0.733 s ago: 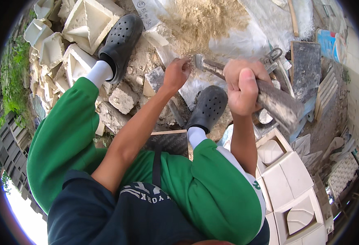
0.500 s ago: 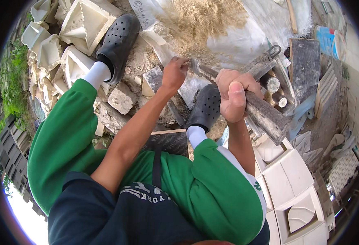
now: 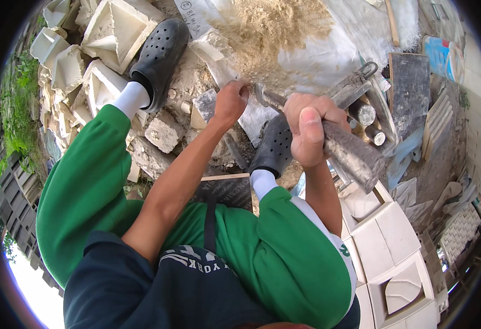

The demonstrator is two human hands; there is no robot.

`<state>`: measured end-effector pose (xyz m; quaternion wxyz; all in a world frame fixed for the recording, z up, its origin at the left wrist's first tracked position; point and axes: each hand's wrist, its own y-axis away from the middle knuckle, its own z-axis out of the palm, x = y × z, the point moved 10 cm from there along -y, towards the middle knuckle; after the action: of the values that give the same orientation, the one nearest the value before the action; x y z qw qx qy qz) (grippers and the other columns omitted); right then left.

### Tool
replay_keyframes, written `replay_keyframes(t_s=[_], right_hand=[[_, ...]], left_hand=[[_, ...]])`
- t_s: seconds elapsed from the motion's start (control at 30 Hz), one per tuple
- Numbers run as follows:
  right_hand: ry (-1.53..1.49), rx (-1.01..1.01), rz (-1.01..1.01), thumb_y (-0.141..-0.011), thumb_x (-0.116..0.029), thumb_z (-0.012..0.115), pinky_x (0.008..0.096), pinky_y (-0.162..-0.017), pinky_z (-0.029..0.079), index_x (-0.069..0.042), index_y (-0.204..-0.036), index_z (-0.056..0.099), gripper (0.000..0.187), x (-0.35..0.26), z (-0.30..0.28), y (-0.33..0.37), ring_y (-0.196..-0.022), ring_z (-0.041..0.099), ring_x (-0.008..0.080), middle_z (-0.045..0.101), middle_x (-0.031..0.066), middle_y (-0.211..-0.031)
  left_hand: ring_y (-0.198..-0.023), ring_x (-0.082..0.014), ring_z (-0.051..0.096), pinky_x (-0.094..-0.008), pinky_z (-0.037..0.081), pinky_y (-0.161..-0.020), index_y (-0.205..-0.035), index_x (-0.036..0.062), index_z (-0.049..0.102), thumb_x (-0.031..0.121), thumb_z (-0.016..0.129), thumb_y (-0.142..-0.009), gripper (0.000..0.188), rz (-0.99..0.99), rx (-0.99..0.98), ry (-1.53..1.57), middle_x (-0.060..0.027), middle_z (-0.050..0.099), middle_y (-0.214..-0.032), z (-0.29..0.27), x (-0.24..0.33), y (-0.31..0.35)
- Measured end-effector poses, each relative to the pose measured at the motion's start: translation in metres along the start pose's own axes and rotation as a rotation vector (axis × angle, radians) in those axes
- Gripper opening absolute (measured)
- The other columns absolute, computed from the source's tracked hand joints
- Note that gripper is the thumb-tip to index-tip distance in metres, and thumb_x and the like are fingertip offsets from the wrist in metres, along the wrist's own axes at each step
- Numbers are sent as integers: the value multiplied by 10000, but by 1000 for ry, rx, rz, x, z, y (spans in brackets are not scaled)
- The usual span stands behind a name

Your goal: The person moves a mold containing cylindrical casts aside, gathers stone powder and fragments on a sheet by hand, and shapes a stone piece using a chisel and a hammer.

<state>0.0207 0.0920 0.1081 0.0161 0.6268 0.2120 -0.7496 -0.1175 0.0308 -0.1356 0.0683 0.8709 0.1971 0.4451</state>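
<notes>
My right hand (image 3: 311,126) is wrapped round the thick, worn, dirt-caked handle of a hand tool (image 3: 355,153). The handle's wide butt points down to the right. Its other end narrows to a metal piece, blurred, just right of my left fingertips; the tool's exact kind does not show. My left hand (image 3: 232,101) is closed, fingers curled toward the metal end. Whatever it may hold is hidden. Below both hands are a white sheet (image 3: 301,60) bearing a heap of sandy powder (image 3: 262,33) and a grey chunk (image 3: 205,104).
My dark clogs (image 3: 164,49) stand either side of the rubble. Broken cream blocks (image 3: 117,33) pile up at the far left. Pale hollow blocks (image 3: 396,230) are stacked at the near right. A wooden frame with round metal bars (image 3: 365,114) and a dark board (image 3: 409,82) lie right.
The tool has turned a little in my right hand's grip, and its metal end shows a different side. My right hand has shifted slightly left. My left hand has barely moved.
</notes>
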Motion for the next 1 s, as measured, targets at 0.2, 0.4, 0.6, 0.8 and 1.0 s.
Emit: replay_keyframes(t_s=[0.2, 0.4, 0.6, 0.8, 1.0], right_hand=[[-89, 15, -110, -890, -91, 471, 306, -438, 283, -38, -734, 422, 172, -41, 7, -3, -458, 319, 109, 413, 32, -546], [-32, -56, 1, -895, -94, 448, 308, -444, 293, -46, -735, 422, 169, 5, -2, -3, -461, 323, 114, 409, 26, -548], [-252, 65, -79, -835, -80, 567, 294, -398, 300, 14, -665, 456, 224, -32, -6, -9, -422, 389, 127, 487, 82, -545], [-44, -76, -75, -887, -90, 482, 304, -432, 262, -30, -718, 434, 185, -3, 13, -3, -448, 303, 110, 397, 16, -539], [-113, -101, -79, -902, -103, 479, 309, -431, 277, -38, -719, 424, 202, -24, 12, -12, -447, 320, 116, 403, 21, -541]], left_hand=[[-886, -248, 699, -338, 530, -794, -1039, 33, 688, 97, 633, -845, 211, -124, -61, 146, -144, 714, -936, 11, -15, -2], [-896, -233, 702, -329, 528, -806, -1065, 21, 680, 98, 632, -853, 231, -194, 9, 151, -133, 723, -940, -1, -14, 2], [-893, -243, 702, -326, 522, -805, -1068, 14, 672, 105, 613, -874, 222, -257, 26, 198, -160, 717, -939, 1, -25, 5], [-860, -299, 694, -347, 524, -784, -1041, -10, 668, 73, 591, -866, 208, -210, 155, 165, -184, 705, -935, -18, -17, 3], [-884, -293, 692, -359, 525, -790, -1037, -8, 668, 69, 579, -866, 207, -228, 143, 145, -191, 700, -955, -17, -27, 10]])
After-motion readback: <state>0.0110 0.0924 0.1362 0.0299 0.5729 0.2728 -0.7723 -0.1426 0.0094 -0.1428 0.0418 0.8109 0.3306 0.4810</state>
